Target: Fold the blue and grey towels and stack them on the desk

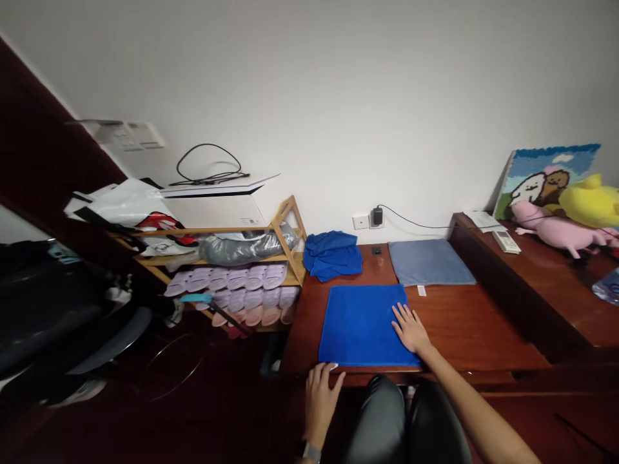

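A bright blue cloth point(362, 325) lies spread flat on the brown wooden table point(483, 325), close to its front edge. On the cloth's right side my right hand point(410, 328) rests palm down, fingers apart. My left hand point(322, 393) is at the cloth's front left corner, by a small white tag, with its fingers apart and nothing gripped. Behind the spread cloth, at the back left, sits a crumpled blue cloth point(333, 254). A grey-blue cloth point(430, 262) lies flat at the back right, a white label at its front edge.
Left of the table stands a wooden rack point(290, 248) with slippers point(236, 277) and a white box point(217, 206). A plugged-in charger point(377, 216) is on the wall. On the right surface are a remote point(506, 241), plush toys point(556, 225) and a dog picture point(527, 183).
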Demonstrator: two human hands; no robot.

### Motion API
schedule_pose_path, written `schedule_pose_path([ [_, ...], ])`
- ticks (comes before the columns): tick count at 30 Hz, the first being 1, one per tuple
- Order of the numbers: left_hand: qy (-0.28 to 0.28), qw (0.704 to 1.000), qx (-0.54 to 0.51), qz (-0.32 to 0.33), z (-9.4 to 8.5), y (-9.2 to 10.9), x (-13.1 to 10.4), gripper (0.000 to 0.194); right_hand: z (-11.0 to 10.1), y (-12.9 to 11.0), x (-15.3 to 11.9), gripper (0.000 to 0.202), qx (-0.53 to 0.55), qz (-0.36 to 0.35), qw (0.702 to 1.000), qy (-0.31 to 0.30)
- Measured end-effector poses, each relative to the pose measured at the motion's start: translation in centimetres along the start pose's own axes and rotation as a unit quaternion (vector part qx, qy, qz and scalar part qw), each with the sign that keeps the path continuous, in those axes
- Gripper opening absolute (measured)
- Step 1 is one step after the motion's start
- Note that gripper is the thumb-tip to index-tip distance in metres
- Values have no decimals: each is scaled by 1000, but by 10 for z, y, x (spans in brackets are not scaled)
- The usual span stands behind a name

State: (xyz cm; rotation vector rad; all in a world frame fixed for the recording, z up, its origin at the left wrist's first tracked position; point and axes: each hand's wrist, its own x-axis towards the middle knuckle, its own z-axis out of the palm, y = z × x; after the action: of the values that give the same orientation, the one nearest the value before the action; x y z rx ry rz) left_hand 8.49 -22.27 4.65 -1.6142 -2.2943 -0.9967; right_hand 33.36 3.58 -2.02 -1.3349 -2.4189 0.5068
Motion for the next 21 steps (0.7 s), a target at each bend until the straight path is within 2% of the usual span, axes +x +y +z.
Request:
schedule_pose_path([
  [2,-9,1000,-14,-4,5,6,-9,39,-4,2,1,66,3,-5,1000,-7],
  [4,5,998,-48,-38,11,10,-14,45,-9,2,-1,64,3,-7,1000,-8],
  [6,21,989,-102,-105,15,13,-15,55,-14,1,-7,62,8,-12,1000,13],
  [8,23,967,-170,-186,19,14,-13,65,-17,-1,-16,59,24,-23,998,54],
  [10,15,946,-221,-235,21,14,-11,71,-16,-2,-30,59,39,-34,995,86],
  [12,2,939,-240,-246,23,13,-9,72,-11,-1,-44,59,40,-25,996,79],
  [16,-33,937,-234,-256,22,8,-9,68,4,5,-63,61,7,7,1000,29],
  [21,-54,952,-187,-238,1,-1,-15,37,12,9,-68,63,-17,-4,999,27],
])
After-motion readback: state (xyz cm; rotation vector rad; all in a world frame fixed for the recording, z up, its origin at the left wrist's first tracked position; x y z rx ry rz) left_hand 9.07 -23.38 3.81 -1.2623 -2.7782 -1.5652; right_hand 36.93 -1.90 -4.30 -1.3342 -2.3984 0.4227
